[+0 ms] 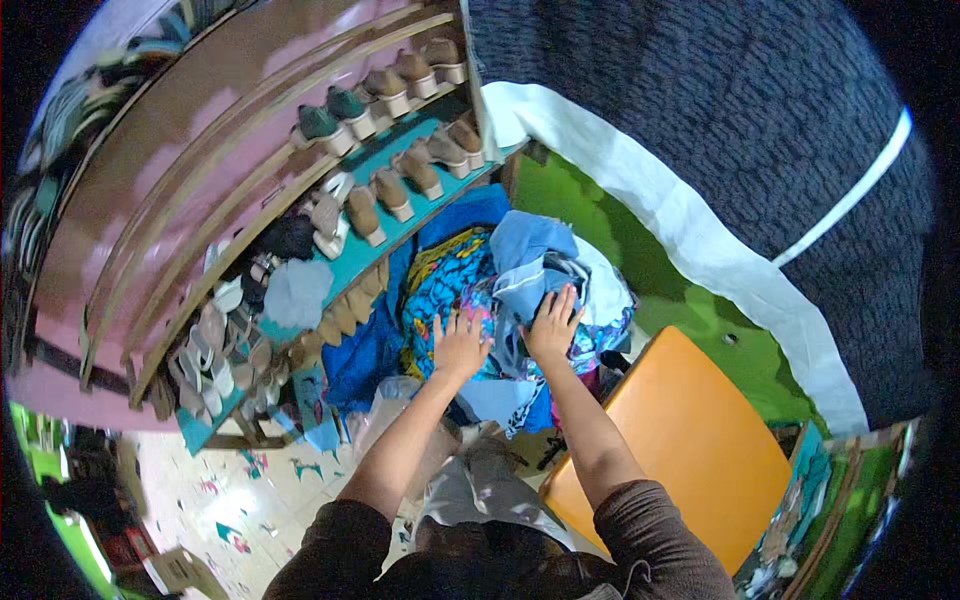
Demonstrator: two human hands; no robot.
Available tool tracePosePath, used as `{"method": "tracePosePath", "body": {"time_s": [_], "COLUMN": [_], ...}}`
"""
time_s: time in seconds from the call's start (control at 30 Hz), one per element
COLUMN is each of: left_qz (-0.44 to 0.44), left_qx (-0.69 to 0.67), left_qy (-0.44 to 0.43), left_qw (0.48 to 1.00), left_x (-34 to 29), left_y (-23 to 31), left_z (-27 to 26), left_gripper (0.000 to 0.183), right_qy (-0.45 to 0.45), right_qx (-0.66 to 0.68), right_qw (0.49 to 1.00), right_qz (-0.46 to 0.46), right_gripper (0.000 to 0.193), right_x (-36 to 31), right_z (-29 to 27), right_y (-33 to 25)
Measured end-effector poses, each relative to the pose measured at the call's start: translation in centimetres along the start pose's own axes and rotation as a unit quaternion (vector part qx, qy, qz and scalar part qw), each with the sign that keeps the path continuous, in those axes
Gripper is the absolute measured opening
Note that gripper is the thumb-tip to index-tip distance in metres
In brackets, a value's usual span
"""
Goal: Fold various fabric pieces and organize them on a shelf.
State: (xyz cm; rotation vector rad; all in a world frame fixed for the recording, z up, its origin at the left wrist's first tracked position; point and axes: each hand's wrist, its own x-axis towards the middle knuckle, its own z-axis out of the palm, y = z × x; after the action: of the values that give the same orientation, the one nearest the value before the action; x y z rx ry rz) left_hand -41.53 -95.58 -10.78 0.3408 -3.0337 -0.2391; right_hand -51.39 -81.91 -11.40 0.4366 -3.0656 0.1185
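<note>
In front of me sits a bundled heap of cloth [440,285], blue with a colourful flower print. A folded grey-blue denim piece [530,240] lies on top, and pale blue fabric [603,285] bulges on its right side. My left hand [460,343] rests on the near left part of the heap, fingers spread. My right hand [552,325] presses flat on the denim and the cloth beside it, fingers apart. Neither hand grips anything that I can see. Below the heap hangs a light blue cloth piece [500,400].
A teal shelf rack [350,255] with rows of heeled shoes [365,215] stands on the left. An orange chair [690,440] is close on my right. A dark textured curtain [700,90] with a white border hangs beyond. Fabric scraps [235,537] litter the tiled floor.
</note>
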Motion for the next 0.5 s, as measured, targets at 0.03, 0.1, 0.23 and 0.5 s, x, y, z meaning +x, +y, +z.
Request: {"method": "tracePosePath", "body": {"time_s": [0.03, 0.1, 0.23, 0.5], "left_qz": [0.013, 0.032, 0.043, 0.047], "left_qx": [0.001, -0.016, -0.028, -0.057], "left_qy": [-0.001, 0.008, -0.045, 0.065], "left_qw": [1.000, 0.999, 0.998, 0.995], "left_x": [0.6, 1.7, 2.7, 3.9], "left_y": [0.1, 1.0, -0.1, -0.9], "left_z": [0.2, 0.6, 0.0, -4.9], "left_gripper": [0.064, 0.064, 0.067, 0.085], "right_qy": [0.002, 0.028, 0.177, 0.309], "right_qx": [0.001, -0.039, 0.074, 0.113], "right_qw": [1.000, 0.998, 0.981, 0.943], "right_qz": [0.013, -0.033, -0.012, -0.044], "right_gripper": [0.078, 0.055, 0.023, 0.035], "right_x": [0.5, 1.0, 1.2, 2.3], "right_z": [0.9, 2.8, -0.3, -8.9], "right_y": [0.4, 2.3, 0.7, -0.9]}}
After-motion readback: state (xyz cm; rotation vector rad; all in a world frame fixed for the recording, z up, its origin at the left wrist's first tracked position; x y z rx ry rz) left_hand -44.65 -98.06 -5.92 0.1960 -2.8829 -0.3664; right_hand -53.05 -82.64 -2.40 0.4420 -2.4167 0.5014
